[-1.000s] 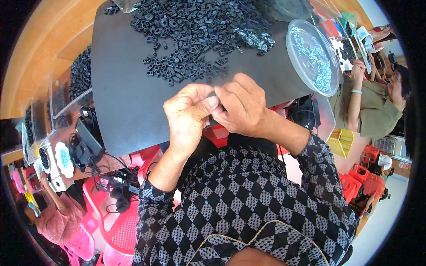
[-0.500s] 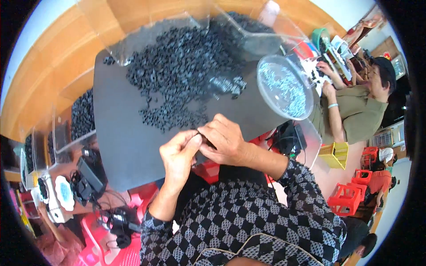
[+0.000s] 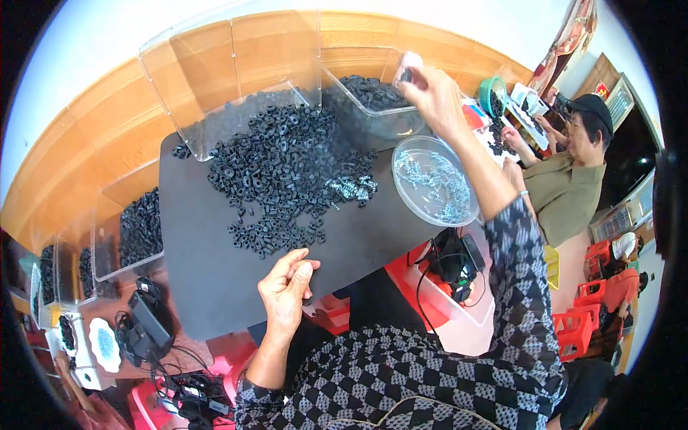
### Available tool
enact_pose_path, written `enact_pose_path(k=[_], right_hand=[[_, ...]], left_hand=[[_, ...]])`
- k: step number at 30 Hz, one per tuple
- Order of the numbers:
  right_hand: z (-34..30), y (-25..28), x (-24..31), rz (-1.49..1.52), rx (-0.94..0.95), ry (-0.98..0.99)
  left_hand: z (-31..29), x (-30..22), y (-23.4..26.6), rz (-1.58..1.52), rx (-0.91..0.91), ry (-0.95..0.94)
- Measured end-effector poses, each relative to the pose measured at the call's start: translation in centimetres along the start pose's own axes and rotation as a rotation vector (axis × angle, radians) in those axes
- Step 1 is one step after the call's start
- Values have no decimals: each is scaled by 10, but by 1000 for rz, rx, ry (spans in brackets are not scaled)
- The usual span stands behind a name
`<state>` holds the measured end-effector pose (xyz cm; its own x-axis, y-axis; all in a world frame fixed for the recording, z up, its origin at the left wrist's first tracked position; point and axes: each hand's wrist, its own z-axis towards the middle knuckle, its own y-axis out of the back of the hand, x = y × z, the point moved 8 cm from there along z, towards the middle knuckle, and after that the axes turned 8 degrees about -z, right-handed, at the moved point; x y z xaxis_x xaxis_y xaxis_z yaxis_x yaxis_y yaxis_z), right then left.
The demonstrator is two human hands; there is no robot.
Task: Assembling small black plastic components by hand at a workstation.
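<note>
My right hand (image 3: 438, 100) is raised at the far right of the table, pinching a small black plastic part (image 3: 406, 74) between thumb and fingers. Below and left of it stands a clear bin (image 3: 383, 113) filled with similar black parts. My left hand (image 3: 285, 292) hovers at the table's near edge, fingers curled against the thumb; whatever they hold, if anything, is hidden. Just beyond it spreads a heap of black plastic parts (image 3: 276, 158), with small silvery springs (image 3: 351, 189) on its right side. A round clear tub (image 3: 401, 203) at the right holds more springs.
A tipped clear bin (image 3: 204, 147) backs the heap on the dark table (image 3: 208, 287). More bins of black parts (image 3: 140, 229) stand at the left, near a black power adapter (image 3: 150, 315). A co-worker (image 3: 566, 179) sits at the right, beyond a green basket (image 3: 491, 94).
My hands, together before, are now apart. The right one has swung up and far to the right with the black part; the left has stayed near the table's edge. The view has shifted.
</note>
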<state>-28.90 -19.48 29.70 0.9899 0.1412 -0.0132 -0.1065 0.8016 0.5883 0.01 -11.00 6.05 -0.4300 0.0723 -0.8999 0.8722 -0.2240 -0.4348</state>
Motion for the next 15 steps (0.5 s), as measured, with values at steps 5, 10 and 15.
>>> enact_pose_path(k=[5,10,15], right_hand=[[9,-19,-35,25,87,-187],[-51,-5,-42,81,-70,-268],[-118,6,21,146,41,-46]], left_hand=[[-3,4,3,-35,-20,-14],[-1,4,1,84,-42,66],[6,5,5,74,-26,-19]])
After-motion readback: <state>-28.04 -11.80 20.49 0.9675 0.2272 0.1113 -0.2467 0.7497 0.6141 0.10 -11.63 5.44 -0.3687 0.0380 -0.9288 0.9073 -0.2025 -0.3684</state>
